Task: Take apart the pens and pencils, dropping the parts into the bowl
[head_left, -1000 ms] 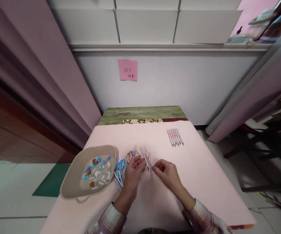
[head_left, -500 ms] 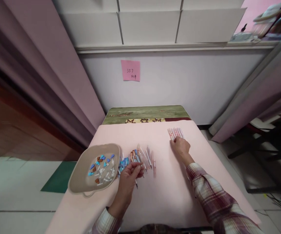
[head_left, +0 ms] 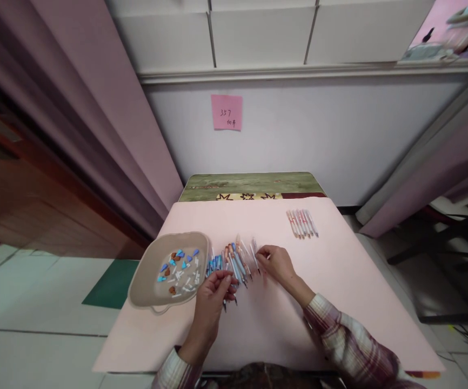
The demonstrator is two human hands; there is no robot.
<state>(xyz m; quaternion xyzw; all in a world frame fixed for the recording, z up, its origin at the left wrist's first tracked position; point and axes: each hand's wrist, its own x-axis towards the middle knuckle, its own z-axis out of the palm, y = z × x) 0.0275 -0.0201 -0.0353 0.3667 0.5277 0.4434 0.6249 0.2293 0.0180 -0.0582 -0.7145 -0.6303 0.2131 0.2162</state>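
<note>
A pile of pen parts (head_left: 234,258), blue, orange and clear barrels, lies in the middle of the pink table cover (head_left: 323,302). My left hand (head_left: 214,289) is curled at the near side of the pile, fingers closed on thin pen pieces. My right hand (head_left: 275,263) rests at the pile's right edge, fingers pinched on a clear barrel there. A row of several finished pens (head_left: 302,223) lies apart at the far right of the cover.
A beige square tray (head_left: 145,294) with small blue, white and brown pieces sits at the left. A green-topped table end (head_left: 250,183) meets the white wall, which bears a pink note (head_left: 226,112). Curtains hang on both sides.
My right hand went out to the row of pens at the far right, then came back to the pile. The left hand stayed by the pile. The camera shifted a little.
</note>
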